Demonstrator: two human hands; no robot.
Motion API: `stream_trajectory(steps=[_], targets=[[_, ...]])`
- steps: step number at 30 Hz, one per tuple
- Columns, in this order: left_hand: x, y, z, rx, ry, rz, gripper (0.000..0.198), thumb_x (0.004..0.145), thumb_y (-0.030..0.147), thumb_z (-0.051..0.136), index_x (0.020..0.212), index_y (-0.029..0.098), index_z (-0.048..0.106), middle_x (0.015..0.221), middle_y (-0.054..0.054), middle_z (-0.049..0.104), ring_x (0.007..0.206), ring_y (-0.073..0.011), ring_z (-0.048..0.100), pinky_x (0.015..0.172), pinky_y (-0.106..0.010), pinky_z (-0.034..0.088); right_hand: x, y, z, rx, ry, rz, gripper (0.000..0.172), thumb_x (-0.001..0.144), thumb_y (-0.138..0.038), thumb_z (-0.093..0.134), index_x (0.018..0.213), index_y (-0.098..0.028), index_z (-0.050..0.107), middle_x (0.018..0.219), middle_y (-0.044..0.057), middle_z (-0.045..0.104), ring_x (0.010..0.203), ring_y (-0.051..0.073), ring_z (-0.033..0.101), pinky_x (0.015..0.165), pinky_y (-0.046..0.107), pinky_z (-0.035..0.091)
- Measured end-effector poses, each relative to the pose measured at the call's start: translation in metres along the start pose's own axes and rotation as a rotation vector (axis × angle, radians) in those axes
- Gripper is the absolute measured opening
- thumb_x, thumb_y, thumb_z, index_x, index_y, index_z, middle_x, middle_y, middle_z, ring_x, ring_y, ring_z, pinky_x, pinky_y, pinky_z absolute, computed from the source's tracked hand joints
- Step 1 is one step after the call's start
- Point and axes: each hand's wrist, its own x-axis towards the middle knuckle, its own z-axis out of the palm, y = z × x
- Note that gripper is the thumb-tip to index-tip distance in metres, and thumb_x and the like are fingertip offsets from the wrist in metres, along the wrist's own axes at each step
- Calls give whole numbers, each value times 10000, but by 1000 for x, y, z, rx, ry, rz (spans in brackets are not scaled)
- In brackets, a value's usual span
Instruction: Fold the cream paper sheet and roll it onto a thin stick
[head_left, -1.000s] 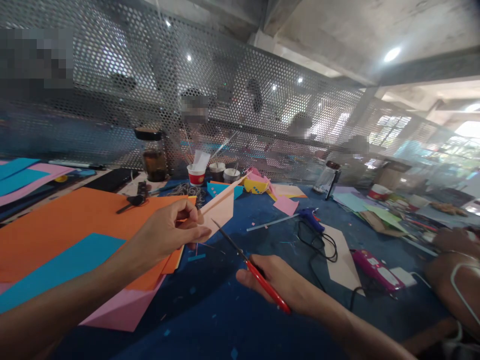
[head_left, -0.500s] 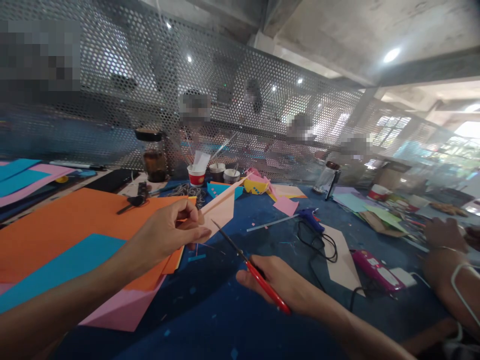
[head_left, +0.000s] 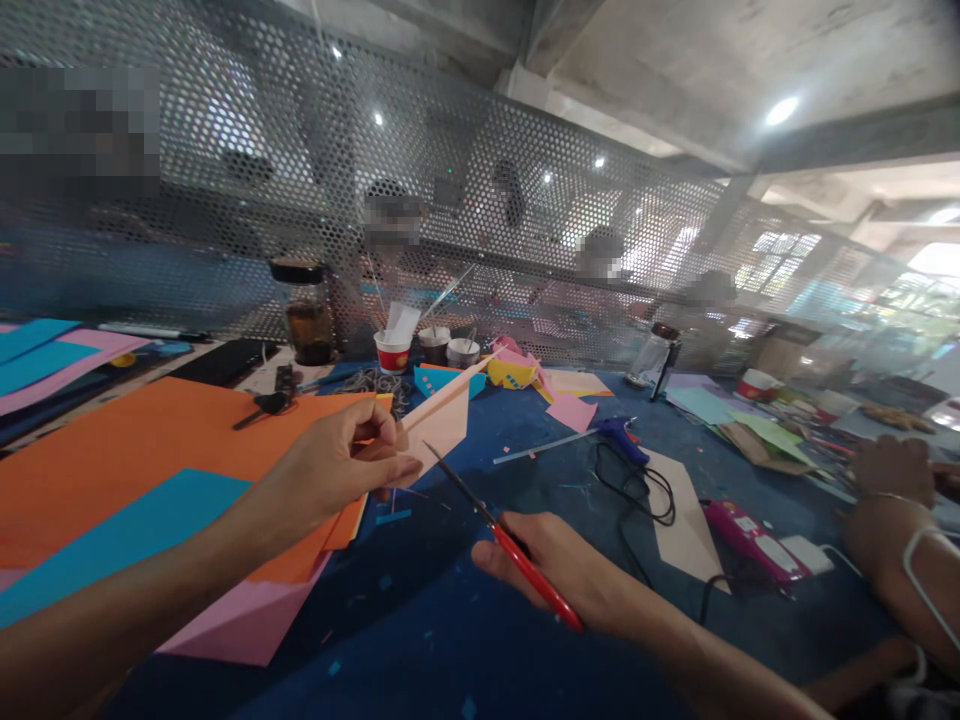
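A folded piece of pale peach paper (head_left: 442, 428) is pinched between the thumb and fingers of my left hand (head_left: 360, 455), held above the table. My right hand (head_left: 547, 560) is closed round the red-handled scissors (head_left: 525, 570), whose dark blades point up and left. The blade tips meet the lower edge of the peach paper; whether they cut into it I cannot tell. Beneath my left forearm lie a large orange sheet (head_left: 150, 420), a blue sheet (head_left: 142, 530) and a pink sheet (head_left: 247, 620).
A blue glue gun (head_left: 622, 440) with a black cord lies right of centre, beside a magenta box-shaped device (head_left: 754, 545). A lidded jar (head_left: 309, 315) and a red paper cup (head_left: 392, 352) stand by the perforated metal screen (head_left: 465, 220). Another person's hand (head_left: 892, 470) is at the right.
My hands, the peach paper and the scissors stay almost exactly where they were. The other person's hand at the right has shifted slightly.
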Motion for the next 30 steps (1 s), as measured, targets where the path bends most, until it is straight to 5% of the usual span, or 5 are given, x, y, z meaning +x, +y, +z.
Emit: stream_trajectory(steps=[30], targets=[[-2,1,0,-3,-41,-34,538,693,450,937,868,277,458,774,88,640,623,-157,654,596,-324,559,-2,-2,-1,-37,6,-17,606,1025,-760,653,792,-228,481,693,-43,524,610,112,428,573,271,304]])
